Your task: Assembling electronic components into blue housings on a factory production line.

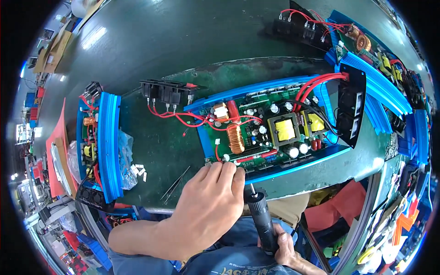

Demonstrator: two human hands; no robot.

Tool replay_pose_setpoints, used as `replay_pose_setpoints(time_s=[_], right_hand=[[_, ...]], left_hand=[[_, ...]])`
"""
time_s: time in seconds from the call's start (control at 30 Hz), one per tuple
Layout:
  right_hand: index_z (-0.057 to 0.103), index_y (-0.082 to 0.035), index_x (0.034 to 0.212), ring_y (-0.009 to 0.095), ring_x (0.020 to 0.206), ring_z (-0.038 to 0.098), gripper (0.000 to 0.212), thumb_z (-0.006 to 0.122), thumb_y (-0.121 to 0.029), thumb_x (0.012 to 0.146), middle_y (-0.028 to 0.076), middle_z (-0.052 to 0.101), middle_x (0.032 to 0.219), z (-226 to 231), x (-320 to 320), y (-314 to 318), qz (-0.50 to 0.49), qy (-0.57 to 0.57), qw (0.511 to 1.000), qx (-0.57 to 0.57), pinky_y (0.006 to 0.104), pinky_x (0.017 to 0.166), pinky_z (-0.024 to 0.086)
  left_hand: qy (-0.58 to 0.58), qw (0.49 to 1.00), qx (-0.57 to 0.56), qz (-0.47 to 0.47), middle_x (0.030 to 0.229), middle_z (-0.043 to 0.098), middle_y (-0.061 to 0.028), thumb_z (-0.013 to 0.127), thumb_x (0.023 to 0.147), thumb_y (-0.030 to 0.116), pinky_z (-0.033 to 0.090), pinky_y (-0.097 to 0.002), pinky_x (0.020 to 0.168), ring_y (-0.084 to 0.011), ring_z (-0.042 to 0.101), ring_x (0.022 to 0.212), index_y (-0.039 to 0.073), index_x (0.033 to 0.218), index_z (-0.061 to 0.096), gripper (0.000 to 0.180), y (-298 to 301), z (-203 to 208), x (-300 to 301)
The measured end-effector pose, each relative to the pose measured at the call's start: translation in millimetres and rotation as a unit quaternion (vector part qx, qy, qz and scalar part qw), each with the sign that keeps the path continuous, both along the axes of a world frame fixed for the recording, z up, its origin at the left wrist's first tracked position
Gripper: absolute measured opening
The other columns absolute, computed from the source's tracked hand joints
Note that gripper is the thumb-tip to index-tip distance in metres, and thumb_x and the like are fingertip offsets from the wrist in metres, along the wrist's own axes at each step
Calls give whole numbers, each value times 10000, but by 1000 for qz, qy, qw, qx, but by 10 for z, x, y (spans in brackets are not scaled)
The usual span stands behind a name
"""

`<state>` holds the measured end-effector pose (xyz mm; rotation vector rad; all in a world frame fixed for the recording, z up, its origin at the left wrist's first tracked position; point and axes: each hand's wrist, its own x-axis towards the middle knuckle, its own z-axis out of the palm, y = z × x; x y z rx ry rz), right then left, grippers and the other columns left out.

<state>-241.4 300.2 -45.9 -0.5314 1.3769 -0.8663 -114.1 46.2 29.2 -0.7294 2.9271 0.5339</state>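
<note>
A blue metal housing (293, 173) with a green circuit board inside lies open on the bench before me. The board carries a copper coil (235, 138), yellow-wrapped transformers (285, 130) and red wires. My left hand (213, 197) grips the near left part of the housing's wall, its fingers bent over the edge and the fingertips hidden. In my right hand (285, 245) is a black electric screwdriver (261, 217), its bit pointing up at the housing's near wall. Whether the bit touches a screw cannot be seen. A black end panel (352, 107) stands at the right, wired to the board.
Tweezers (176, 184) and small white pieces (140, 170) lie left of my left hand. Another blue housing (110, 144) stands on its side farther left, beside a clear plastic bag (127, 156). More blue housings (373, 80) are stacked at the far right. A black socket panel (167, 91) hangs on red wires.
</note>
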Motion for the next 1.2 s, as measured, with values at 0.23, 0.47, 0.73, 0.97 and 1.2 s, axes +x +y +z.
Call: replay_pose_setpoints(time_s=[0.23, 0.47, 0.73, 0.97, 1.2], right_hand=[[540, 42, 1228, 162, 736, 599, 916, 173, -763, 987, 112, 651, 862, -9, -105, -34, 14, -26, 998, 48, 302, 702, 471], [460, 72, 1408, 153, 655, 572, 952, 195, -745, 997, 113, 640, 807, -271, -18, 54, -31, -333, 941, 44, 286, 630, 435], [547, 51, 1254, 141, 740, 595, 908, 169, -736, 1005, 73, 650, 841, -289, -339, 373, 13, 65, 997, -34, 300, 699, 476], [539, 44, 1256, 125, 688, 551, 939, 194, -783, 976, 57, 632, 813, -310, -376, 468, -13, 120, 990, -69, 293, 639, 440], [578, -14, 1155, 146, 663, 534, 915, 82, -762, 980, 45, 619, 784, -307, -484, 484, 3, 179, 981, -75, 314, 626, 419]], left_hand=[[7, 1000, 2, -10, 977, 568, -130, 653, 743, 24, 510, -385, 764, -281, 606, 874, -65, 1162, 642, 429, -6, -18, -61], [9, 1000, -16, -2, 934, 591, -76, 704, 788, 51, 507, -362, 708, -244, 629, 839, 1, 1140, 678, 356, -28, 1, -71], [169, 979, -106, 33, 939, 598, -41, 800, 757, 146, 495, -360, 703, -227, 612, 822, 76, 1060, 688, 330, 116, -205, -259], [182, 963, -186, -70, 894, 584, -55, 654, 791, 136, 473, -327, 719, -188, 618, 787, 72, 855, 616, 98, -73, -312, -277], [158, 946, -260, -117, 828, 571, -38, 786, 797, 263, 451, -369, 737, -203, 624, 761, 110, 857, 644, 217, -938, -203, 104]])
